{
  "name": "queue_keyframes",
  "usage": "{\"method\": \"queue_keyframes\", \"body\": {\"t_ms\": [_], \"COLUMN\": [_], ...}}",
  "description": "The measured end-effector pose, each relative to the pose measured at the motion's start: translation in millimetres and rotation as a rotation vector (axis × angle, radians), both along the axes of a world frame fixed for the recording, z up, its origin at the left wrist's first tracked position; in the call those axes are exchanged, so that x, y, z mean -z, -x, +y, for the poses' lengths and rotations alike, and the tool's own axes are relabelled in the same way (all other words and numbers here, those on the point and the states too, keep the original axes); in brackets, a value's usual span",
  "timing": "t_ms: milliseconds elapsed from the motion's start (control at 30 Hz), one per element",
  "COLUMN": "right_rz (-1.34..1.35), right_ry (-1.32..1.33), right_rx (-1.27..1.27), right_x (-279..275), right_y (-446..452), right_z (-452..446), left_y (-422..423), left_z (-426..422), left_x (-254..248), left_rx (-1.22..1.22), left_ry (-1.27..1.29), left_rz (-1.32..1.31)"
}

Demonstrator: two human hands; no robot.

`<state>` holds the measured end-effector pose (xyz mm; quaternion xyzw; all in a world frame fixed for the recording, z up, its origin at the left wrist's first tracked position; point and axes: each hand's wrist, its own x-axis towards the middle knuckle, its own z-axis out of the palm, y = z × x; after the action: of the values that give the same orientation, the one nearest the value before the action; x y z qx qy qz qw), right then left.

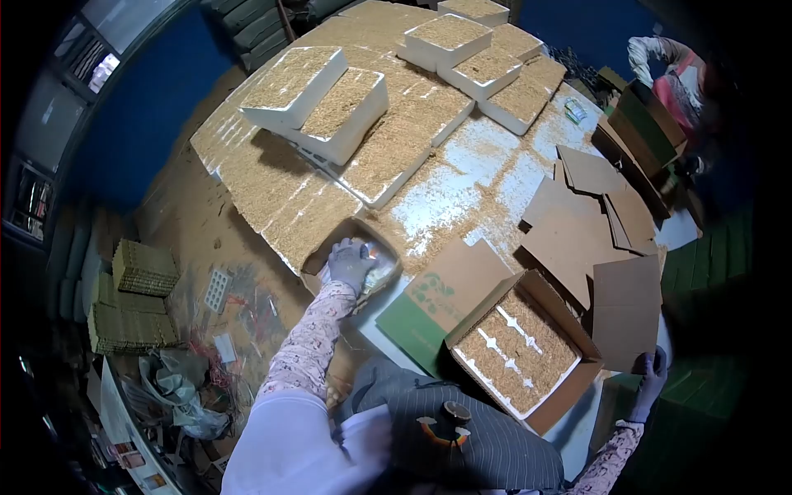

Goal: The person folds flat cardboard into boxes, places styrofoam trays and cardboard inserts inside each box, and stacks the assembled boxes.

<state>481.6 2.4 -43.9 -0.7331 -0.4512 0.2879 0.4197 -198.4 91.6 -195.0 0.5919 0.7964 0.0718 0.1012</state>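
My left hand [351, 261], in a grey glove, reaches into a small open cardboard box [389, 280] at the table's near edge. Its fingers are bent over whitish contents with a bit of orange; what they grip is unclear. On the right, my gloved right hand [652, 379] is closed at the lower corner of a raised flap [627, 313]. This flap belongs to an open carton [569, 396] in front of me. Inside the carton sits a white foam tray [520, 359] filled with sawdust-like material, with white strips showing. Its green and brown flap [433, 309] lies outspread to the left.
Several filled foam trays [355, 115] are stacked on the large table. Flattened cardboard [569, 219] lies at the right. Another person [672, 74] works beyond it with a carton. Stacked yellowish trays [136, 305] and plastic bags [186, 392] are on the floor at left.
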Motion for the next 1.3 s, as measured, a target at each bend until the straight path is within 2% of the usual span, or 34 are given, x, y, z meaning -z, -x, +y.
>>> {"method": "queue_keyframes", "body": {"t_ms": [167, 233, 267, 300, 333, 367, 400, 433, 500, 567, 633, 667, 700, 733, 767, 833, 867, 900, 933, 967, 1033, 1100, 1167, 1200, 1233, 1267, 1300], "right_rz": [-0.053, -0.081, -0.136, -0.100, -0.334, -0.378, -0.451, -0.444, -0.843, -0.971, -0.934, -0.937, -0.871, -0.802, -0.810, -0.801, -0.818, -0.824, -0.956, -1.079, -1.126, -0.968, -0.639, -0.445, 0.075, 0.420, 0.766], "right_ry": [-0.015, -0.298, -0.266, -0.309, -0.359, -0.440, -0.507, -0.687, -0.603, -0.383, 0.006, 0.017, 0.135, 0.250, 0.258, 0.438, 0.465, 0.470, 0.536, 0.608, 0.730, 0.629, 0.110, -0.020, 0.164, 0.158, 0.144], "right_rx": [0.140, 0.309, 0.416, 0.450, 0.467, 0.499, 0.384, 0.259, -0.117, -0.421, -0.816, -0.796, -0.871, -0.942, -0.918, -1.022, -0.977, -0.955, -0.869, -0.782, -0.950, -1.031, -0.515, -0.181, 0.186, 0.151, 0.108], "right_x": [-1, -16, -36, -32, -38, -38, -32, -23, -31, -31, -21, -12, -2, 4, 6, 5, -7, -8, -4, 2, 13, 10, -34, -30, -37, -11, 29], "right_y": [3, 42, 71, 75, 100, 134, 150, 171, 193, 207, 208, 209, 210, 212, 212, 212, 216, 217, 219, 221, 229, 213, 200, 183, 171, 155, 140], "right_z": [-84, -106, -109, -117, -113, -103, -98, -87, -82, -94, -100, -100, -98, -96, -90, -78, -76, -70, -64, -60, -51, -45, -66, -76, -83, -89, -96], "left_y": [16, 0, -20, -48, -79, -113, -150, -180, -206, -191, -178, -185, -193, -211, -229, -254, -260, -264, -267, -266, -260, -238, -199, -174, -152, -136, -131], "left_z": [-1, -7, -5, -8, -11, -14, -21, -27, -35, -25, -13, -14, -17, -23, -28, -41, -38, -34, -30, -26, -19, -11, 15, 35, 52, 55, 48], "left_x": [-6, -62, -97, -131, -161, -160, -162, -149, -139, -171, -189, -195, -199, -181, -157, -112, -111, -110, -113, -115, -125, -158, -163, -133, -85, -29, 8], "left_rx": [0.114, 0.164, 0.190, 0.213, 0.475, 0.534, 0.645, 0.850, 0.939, 0.748, 0.604, 0.737, 0.874, 1.063, 1.264, 1.433, 1.456, 1.438, 1.410, 1.427, 1.426, 1.256, 0.903, 0.714, 0.510, 0.697, 0.912], "left_ry": [-0.051, -0.288, -0.434, -0.573, -0.726, -0.672, -0.532, -0.476, -0.487, -0.492, -0.591, -0.525, -0.451, -0.387, -0.278, 0.001, -0.012, 0.170, 0.353, 0.354, 0.218, -0.140, -0.112, 0.077, 0.274, 0.297, 0.263], "left_rz": [-0.099, -0.119, -0.154, -0.199, -0.106, -0.260, -0.380, -0.291, -0.270, -0.201, -0.338, -0.397, -0.452, -0.507, -0.466, -0.020, -0.019, -0.011, -0.002, -0.022, -0.136, -0.494, -0.884, -1.115, -1.324, -1.243, -1.034]}}
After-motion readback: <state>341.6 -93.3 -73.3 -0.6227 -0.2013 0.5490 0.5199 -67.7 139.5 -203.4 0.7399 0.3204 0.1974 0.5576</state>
